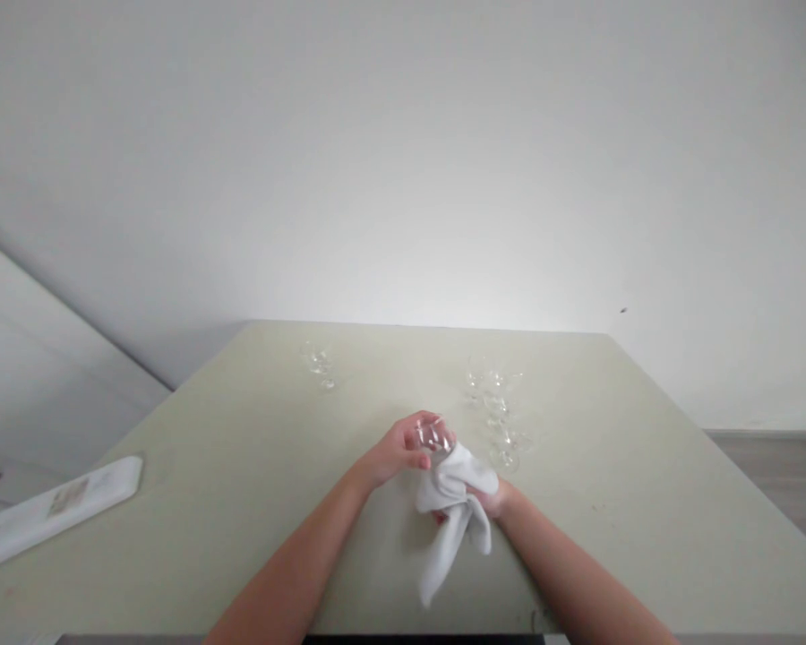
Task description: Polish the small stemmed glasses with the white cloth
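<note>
My left hand is closed around a small clear stemmed glass, held just above the pale green table. My right hand grips a white cloth that wraps against the glass and hangs down toward me. The right hand's fingers are mostly hidden by the cloth. Several more clear glasses stand just beyond my hands, to the right. One lone glass stands further back on the left.
A white flat board lies at the table's left edge. A plain white wall rises behind the table. Grey floor shows to the right.
</note>
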Demonstrator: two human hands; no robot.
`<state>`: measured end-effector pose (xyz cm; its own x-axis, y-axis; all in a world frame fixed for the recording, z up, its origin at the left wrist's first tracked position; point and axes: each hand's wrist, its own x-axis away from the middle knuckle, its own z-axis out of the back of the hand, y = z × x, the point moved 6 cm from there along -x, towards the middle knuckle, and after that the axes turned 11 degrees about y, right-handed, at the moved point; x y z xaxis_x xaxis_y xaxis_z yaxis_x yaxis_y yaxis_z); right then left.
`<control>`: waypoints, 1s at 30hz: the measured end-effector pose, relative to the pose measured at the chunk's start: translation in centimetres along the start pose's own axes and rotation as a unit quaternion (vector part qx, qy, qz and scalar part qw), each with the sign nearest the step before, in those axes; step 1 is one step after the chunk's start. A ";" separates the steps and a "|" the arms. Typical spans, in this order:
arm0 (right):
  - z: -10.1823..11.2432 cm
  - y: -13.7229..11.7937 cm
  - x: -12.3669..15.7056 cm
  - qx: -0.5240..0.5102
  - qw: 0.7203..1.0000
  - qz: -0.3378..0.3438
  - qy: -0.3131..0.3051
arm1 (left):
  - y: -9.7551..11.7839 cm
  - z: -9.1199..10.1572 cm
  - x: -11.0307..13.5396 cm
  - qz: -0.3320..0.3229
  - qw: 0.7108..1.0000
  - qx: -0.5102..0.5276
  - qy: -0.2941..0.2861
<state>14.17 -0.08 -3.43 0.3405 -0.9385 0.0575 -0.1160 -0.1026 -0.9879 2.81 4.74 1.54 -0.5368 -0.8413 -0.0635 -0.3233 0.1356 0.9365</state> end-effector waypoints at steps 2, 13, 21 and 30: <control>-1.3 0.4 1.0 -0.088 0.987 -0.113 -0.079 | 0.2 -0.4 0.3 0.009 0.999 0.019 -0.037; 0.7 -0.9 -1.8 -0.176 0.965 -0.015 0.193 | 1.5 1.7 0.0 -0.083 0.983 0.120 0.113; 1.1 -0.5 -2.0 -0.247 0.928 -0.048 0.275 | 2.9 4.5 0.0 -0.155 0.951 0.155 0.219; 0.1 -1.3 -2.4 -0.056 0.983 0.017 0.175 | 2.3 1.0 1.5 -0.291 0.898 -0.263 0.200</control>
<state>13.60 2.31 -2.29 -0.0059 -0.9960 0.0896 -0.2313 -0.0858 -0.9691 0.48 4.33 3.30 -0.0398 -0.8244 -0.5646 0.0104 -0.5654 0.8248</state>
